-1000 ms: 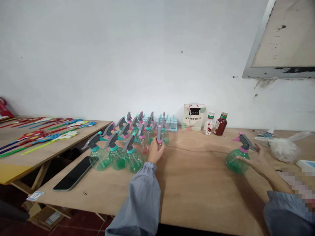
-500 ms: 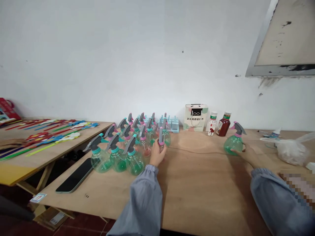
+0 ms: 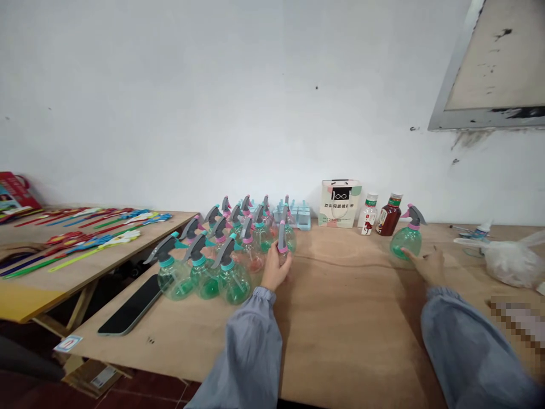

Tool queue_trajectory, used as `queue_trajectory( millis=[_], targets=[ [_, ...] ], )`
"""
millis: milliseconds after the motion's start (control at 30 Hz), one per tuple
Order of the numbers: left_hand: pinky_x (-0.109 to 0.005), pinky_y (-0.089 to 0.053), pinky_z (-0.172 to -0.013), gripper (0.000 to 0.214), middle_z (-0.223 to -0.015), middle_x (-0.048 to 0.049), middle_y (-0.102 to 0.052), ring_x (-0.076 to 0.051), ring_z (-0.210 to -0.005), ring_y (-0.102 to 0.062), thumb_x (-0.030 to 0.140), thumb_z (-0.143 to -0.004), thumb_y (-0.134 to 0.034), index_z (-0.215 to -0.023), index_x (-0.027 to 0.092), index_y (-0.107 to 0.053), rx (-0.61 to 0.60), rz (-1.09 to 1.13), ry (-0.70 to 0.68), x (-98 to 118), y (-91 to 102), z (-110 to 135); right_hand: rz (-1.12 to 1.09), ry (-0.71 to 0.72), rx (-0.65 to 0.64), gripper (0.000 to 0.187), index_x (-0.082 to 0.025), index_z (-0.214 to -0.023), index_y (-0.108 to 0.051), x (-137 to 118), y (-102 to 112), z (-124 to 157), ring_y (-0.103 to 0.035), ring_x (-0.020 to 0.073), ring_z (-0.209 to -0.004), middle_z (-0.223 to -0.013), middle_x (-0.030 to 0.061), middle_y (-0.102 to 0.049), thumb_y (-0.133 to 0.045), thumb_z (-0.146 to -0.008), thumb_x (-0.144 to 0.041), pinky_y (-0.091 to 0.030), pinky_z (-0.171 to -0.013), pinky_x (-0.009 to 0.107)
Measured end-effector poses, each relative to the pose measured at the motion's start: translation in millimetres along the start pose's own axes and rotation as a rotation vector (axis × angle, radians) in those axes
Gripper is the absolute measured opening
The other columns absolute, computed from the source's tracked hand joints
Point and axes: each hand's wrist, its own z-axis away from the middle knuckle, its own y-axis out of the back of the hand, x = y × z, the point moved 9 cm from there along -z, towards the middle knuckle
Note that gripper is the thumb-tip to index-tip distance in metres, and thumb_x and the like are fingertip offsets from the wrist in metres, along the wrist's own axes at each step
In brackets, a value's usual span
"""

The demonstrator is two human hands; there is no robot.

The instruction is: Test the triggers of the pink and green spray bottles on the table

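Note:
My left hand (image 3: 276, 270) is closed round a spray bottle (image 3: 283, 241) with a grey trigger head and pink collar; the palm hides most of its body. Just left of it stand several round clear spray bottles (image 3: 233, 281) in rows, with grey heads, teal or pink collars, and green or pinkish liquid inside. On the right, a green spray bottle (image 3: 406, 241) with a pink collar stands upright on the table. Beside its base is my right hand (image 3: 429, 266), fingers apart, one fingertip at the bottle's lower side; whether it touches I cannot tell.
A black phone (image 3: 130, 307) lies at the table's left edge. Along the wall stand blue molds (image 3: 300, 216), a paper bag (image 3: 339, 204), a white bottle (image 3: 368, 216) and a brown bottle (image 3: 389, 216). A plastic bag (image 3: 511, 261) is at right. Colorful flower sticks (image 3: 89, 238) cover the neighboring table.
My right hand has loosened from round the green spray bottle and drawn slightly back, leaving it standing. My left hand still holds its bottle, almost unmoved.

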Motion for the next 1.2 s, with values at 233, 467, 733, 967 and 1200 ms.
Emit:
queue_trajectory(
  millis=[233,467,733,967,1200],
  targets=[
    [-0.05,-0.032,-0.117,0.078,-0.143,-0.0162,-0.045,-0.029,-0.138,-0.042,0.018,-0.079,-0.061,-0.148,0.019,-0.025,-0.327,0.226,-0.156,41.3,-65.1,33.4,-0.417,0.146,-0.427,0.068,-0.025,-0.125,-0.051,-111.3,-54.8,112.9,-0.059,0.0285,-0.105,-0.121,0.0114,-0.059,-0.069,-0.071,-0.062,-0.048,-0.096,0.048],
    [-0.053,-0.035,-0.117,0.093,-0.151,-0.0195,-0.037,-0.031,-0.142,-0.039,0.033,-0.079,-0.072,-0.15,0.022,-0.012,-0.584,0.493,-0.29,88.4,-101.2,76.5,-0.783,0.177,-0.822,0.072,-0.031,-0.137,-0.046,-198.9,-83.0,198.9,-0.057,0.0238,-0.12,-0.135,0.0078,-0.057,-0.077,-0.073,-0.044,-0.046,-0.105,0.043],
    [-0.05,-0.031,-0.116,0.052,-0.138,-0.0186,-0.045,-0.028,-0.136,-0.042,0.026,-0.086,-0.057,-0.133,0.017,-0.036,0.31,0.137,-0.035,23.5,-14.0,-9.3,-0.798,0.071,-0.728,0.029,-0.028,-0.092,-0.072,-184.1,-79.5,182.4,-0.064,0.0184,-0.08,-0.089,0.0015,-0.071,-0.079,-0.068,-0.042,-0.057,-0.076,0.034],
    [-0.055,-0.03,-0.112,0.084,-0.14,-0.0277,-0.043,-0.039,-0.138,-0.038,0.026,-0.069,-0.074,-0.138,0.009,-0.03,0.152,-0.189,0.147,-23.9,-29.1,-70.9,-0.859,-0.064,-0.83,0.027,-0.026,-0.077,-0.071,-168.7,-83.0,185.0,-0.063,0.0181,-0.067,-0.068,0.0006,-0.068,-0.077,-0.069,-0.051,-0.054,-0.069,0.033],
    [-0.055,-0.034,-0.103,0.063,-0.134,-0.0197,-0.051,-0.039,-0.126,-0.047,0.031,-0.074,-0.069,-0.131,0.018,-0.044,0.06,-0.35,0.152,-16.8,-32.0,-27.7,-1.072,-0.331,-0.9,0.032,-0.024,-0.082,-0.066,-159.2,-84.0,181.9,-0.071,0.0283,-0.085,-0.077,0.005,-0.075,-0.071,-0.067,-0.051,-0.053,-0.08,0.042]
  ],
)
